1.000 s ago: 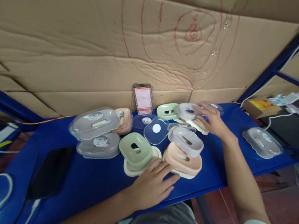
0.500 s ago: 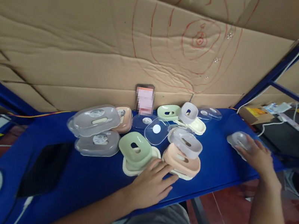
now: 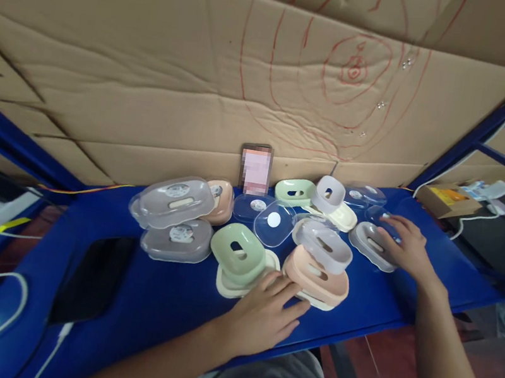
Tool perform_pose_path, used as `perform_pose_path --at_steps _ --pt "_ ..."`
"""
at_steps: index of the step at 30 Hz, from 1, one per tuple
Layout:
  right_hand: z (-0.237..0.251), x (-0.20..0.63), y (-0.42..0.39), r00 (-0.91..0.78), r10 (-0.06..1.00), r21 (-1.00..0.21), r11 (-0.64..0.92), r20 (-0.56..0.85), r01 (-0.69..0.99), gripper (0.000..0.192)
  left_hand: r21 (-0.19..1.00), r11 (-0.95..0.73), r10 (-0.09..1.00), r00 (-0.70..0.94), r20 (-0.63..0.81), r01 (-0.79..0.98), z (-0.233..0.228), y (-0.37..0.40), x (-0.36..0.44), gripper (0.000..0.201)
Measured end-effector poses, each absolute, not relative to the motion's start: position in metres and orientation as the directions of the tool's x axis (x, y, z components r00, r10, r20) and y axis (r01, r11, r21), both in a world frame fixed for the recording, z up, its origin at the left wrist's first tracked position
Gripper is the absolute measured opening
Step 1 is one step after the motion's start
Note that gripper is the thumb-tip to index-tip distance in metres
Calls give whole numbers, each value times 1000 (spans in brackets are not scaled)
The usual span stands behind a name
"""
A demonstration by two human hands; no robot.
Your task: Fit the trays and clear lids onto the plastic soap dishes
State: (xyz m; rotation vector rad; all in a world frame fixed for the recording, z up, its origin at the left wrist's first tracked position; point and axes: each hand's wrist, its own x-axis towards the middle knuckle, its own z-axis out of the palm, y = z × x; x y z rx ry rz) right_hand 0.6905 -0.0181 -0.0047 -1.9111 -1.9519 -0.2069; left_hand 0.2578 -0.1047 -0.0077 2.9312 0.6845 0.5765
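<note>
My left hand point(image 3: 269, 310) lies with fingers spread near the table's front edge, fingertips beside the cream trays under a green soap dish point(image 3: 237, 252) and a peach soap dish point(image 3: 318, 276). Whether it touches them I cannot tell. My right hand point(image 3: 407, 244) is closed at the edge of a clear lid point(image 3: 380, 214), which sits tilted above and behind a grey soap dish point(image 3: 371, 243). The hand partly hides both. Another grey dish point(image 3: 324, 246) rests on the peach one.
Grey lidded dishes point(image 3: 176, 202) are stacked at left, by a black phone-like slab point(image 3: 94, 279) with a white cable. Loose clear lids point(image 3: 273, 234) lie mid-table. A phone point(image 3: 255, 170) leans on the cardboard wall point(image 3: 156, 71). A green dish point(image 3: 294, 190) stands at the back.
My right hand has moved left and slightly up with the dish, which now stands closer to the others. The clear lid now shows apart from it. My left hand has stayed in place.
</note>
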Motion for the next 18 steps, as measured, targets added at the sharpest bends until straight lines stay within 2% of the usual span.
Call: perform_pose_path --at_steps 3,7,13,15,18 --pt "-12 668 -40 -71 938 -123 119 339 985 57 154 -897 441 832 336 413 -8 -105 258 27" --pt "-15 649 -53 -93 936 -76 126 339 989 58 150 -899 437 832 341 411 -7 -104 257 26" --pt "8 636 -48 -56 889 -136 132 454 982 56 138 -900 434 831 347 412 -6 -104 258 28" --pt "19 620 -42 -114 852 -143 215 511 966 52 139 -899 437 831 346 415 -6 -104 258 28" --pt "37 585 -27 -319 797 -110 429 512 897 40 132 -899 436 824 362 418 -5 -105 258 28"
